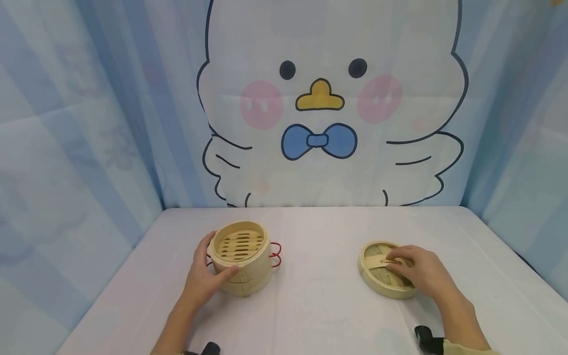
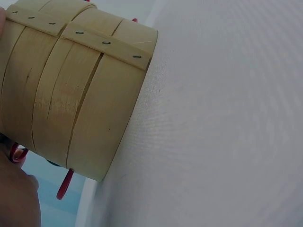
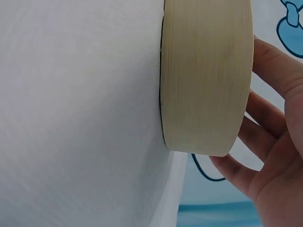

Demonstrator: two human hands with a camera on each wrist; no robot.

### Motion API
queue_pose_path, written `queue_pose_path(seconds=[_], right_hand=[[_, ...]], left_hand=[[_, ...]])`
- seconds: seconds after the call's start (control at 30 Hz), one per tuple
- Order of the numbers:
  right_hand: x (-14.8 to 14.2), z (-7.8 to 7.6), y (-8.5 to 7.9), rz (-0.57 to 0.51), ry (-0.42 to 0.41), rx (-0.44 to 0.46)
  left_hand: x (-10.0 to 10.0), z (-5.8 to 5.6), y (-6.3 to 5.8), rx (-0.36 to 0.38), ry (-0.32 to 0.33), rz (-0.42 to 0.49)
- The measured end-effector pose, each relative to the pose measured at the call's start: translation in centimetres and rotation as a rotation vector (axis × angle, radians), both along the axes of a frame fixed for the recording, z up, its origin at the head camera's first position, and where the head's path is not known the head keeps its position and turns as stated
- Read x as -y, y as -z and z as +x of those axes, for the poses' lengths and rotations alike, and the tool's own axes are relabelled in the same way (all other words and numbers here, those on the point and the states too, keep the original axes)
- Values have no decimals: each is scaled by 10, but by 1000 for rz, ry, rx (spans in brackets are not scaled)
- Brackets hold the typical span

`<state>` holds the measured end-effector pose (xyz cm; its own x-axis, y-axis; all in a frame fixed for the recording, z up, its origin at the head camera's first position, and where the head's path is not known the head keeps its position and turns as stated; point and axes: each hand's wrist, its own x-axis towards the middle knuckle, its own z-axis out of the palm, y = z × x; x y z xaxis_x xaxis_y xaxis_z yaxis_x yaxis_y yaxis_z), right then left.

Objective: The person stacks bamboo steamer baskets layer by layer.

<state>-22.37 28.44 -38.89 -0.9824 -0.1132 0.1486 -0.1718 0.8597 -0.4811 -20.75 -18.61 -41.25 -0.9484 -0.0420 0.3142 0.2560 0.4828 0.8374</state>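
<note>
A round bamboo steamer (image 1: 253,281) of stacked tiers stands on the left part of the table, its slatted inside showing from above. My left hand (image 1: 201,278) grips it from the left, thumb at the near rim and fingers round the far left side. In the left wrist view the steamer's stapled bands (image 2: 106,45) show up close. Over on the right, the woven steamer lid (image 1: 377,282) lies on the table. My right hand (image 1: 428,273) pinches the small handle at the lid's middle. The right wrist view shows the lid's plain side wall (image 3: 206,80), with my fingers beyond it.
Red loops (image 1: 276,255) stick out from the steamer's sides. A white cloth covers the table (image 1: 319,276), and a stretch of it separates steamer and lid. Behind the table hangs a curtain (image 1: 319,182) with a cartoon bird, and blue curtains flank both sides.
</note>
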Motion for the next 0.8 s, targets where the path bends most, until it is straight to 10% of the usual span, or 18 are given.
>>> queue_pose_path(seconds=[0.8], right_hand=[[8, 0, -4, 7, 11, -117]], left_hand=[[1, -2, 3, -17, -3, -6]])
